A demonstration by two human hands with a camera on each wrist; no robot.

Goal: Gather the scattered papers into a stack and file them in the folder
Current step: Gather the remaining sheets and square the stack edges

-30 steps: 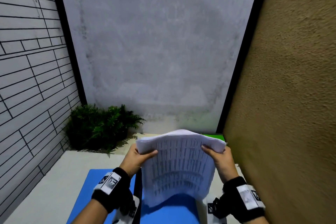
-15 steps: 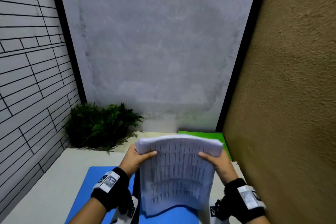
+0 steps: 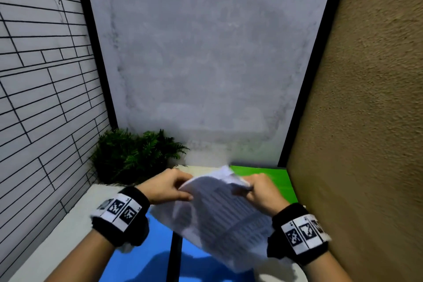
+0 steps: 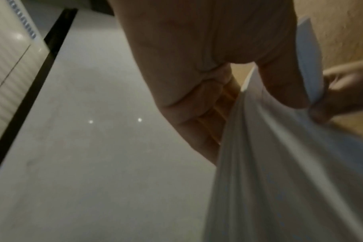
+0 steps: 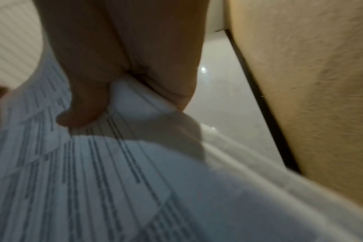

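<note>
A stack of printed white papers point(image 3: 219, 215) hangs tilted above the open blue folder point(image 3: 142, 256), its lower end blurred. My left hand point(image 3: 170, 188) grips the stack's upper left corner, thumb on the printed side. My right hand point(image 3: 258, 190) pinches the upper right corner. In the left wrist view the thumb presses the paper stack point(image 4: 280, 147) against the curled fingers. The right wrist view has the thumb lying on the printed sheets point(image 5: 93, 172). The folder's black spine point(image 3: 175, 256) runs down its middle.
A green sheet or folder point(image 3: 265, 178) lies at the table's back right, against the tan wall point(image 3: 366, 121). A dark green fern point(image 3: 132, 155) stands at the back left corner. The pale table point(image 3: 68, 236) extends left of the blue folder.
The stack has swung from upright and square to tilted, its lower end swinging right. Both hands have drawn closer together at its top edge.
</note>
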